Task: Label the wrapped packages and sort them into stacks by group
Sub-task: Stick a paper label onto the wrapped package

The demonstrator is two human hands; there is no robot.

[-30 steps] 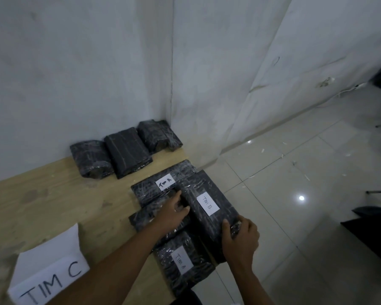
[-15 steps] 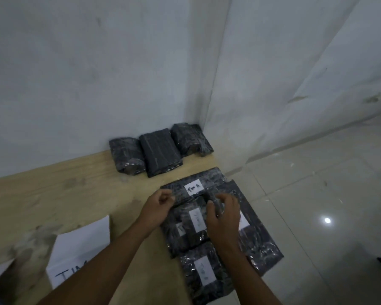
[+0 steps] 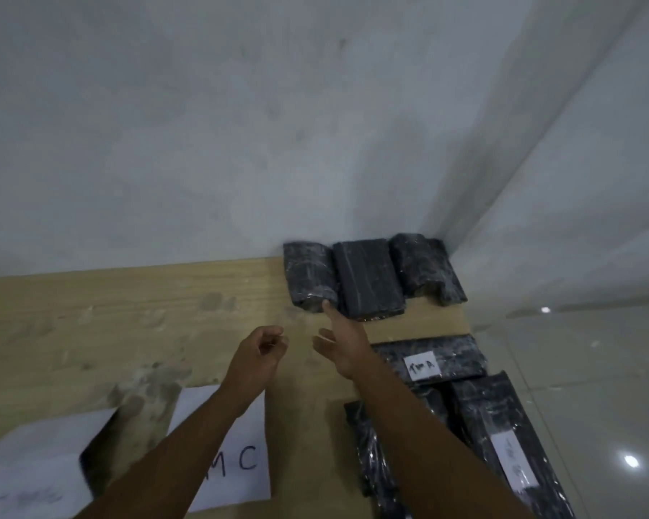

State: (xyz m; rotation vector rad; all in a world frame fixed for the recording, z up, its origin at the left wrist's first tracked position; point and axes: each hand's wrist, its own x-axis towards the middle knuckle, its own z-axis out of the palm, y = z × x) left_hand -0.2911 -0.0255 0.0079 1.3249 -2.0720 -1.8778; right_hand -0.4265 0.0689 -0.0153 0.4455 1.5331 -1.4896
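Three unlabelled black wrapped packages lie in a row against the wall: left (image 3: 308,275), middle (image 3: 368,279) and right (image 3: 424,269). My right hand (image 3: 340,340) stretches toward them with straight fingers, its fingertip touching the near end of the left package. My left hand (image 3: 257,350) hovers over the wooden table (image 3: 128,316), fingers loosely curled, holding nothing. Nearer, on the right, lie labelled packages: one marked "Tim A" (image 3: 454,355) and another with a blurred white label (image 3: 502,436). My right forearm hides part of that group.
A white sheet reading "...M C" (image 3: 240,458) lies at the near table edge, with another blurred sheet (image 3: 27,477) to its left. White walls meet in a corner behind the packages. Tiled floor (image 3: 577,368) lies to the right of the table edge.
Both hands have left the labelled packages on the right. My right hand has reached forward to the unlabelled row by the wall. The view has swung left.
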